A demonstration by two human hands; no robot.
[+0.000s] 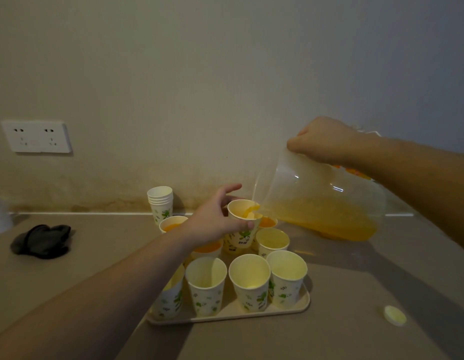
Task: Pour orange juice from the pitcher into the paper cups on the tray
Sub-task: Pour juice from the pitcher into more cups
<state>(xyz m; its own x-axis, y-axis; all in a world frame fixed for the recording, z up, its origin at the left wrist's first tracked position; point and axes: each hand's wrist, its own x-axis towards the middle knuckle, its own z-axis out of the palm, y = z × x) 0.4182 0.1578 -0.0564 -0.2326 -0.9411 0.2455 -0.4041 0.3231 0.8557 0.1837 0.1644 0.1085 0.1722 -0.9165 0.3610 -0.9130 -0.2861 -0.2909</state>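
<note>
The bare left forearm (pixel 96 292) fills the lower left corner, nearest the camera, reaching up toward the middle of the counter. Far left on the beige countertop (pixel 355 320) lies a crumpled black cloth (pixel 41 241), and above it a white double wall socket (pixel 36 136) sits on the wall. Further right, by the wall, stands a stack of white paper cups with green leaf print (pixel 160 203), nested and upright.

The left hand (pixel 215 222) grips a lifted paper cup with green print (pixel 242 224), thumb across its front and fingers curled behind, the index finger raised off the rim. A stream of orange juice (pixel 250 210) falls into this cup.

Below it sits the pale rectangular plastic tray (pixel 301 306), crowded with more printed paper cups. A back-left cup (pixel 172 224) holds juice; another filled cup (pixel 207 248) shows under the wrist, and one (pixel 267 222) behind the lifted cup also holds juice. The front row of cups (pixel 249 279) is empty, as is the cup (pixel 272 241) just behind it on the right. The leftmost front cup is partly hidden by the arm.

The clear plastic pitcher (pixel 319 203) is tipped steeply leftward, its spout over the lifted cup, juice pooled along its lower side. The right hand (pixel 322 140) is closed around its handle from above. At lower right a small pale round lid (pixel 395 315) lies on the counter.
</note>
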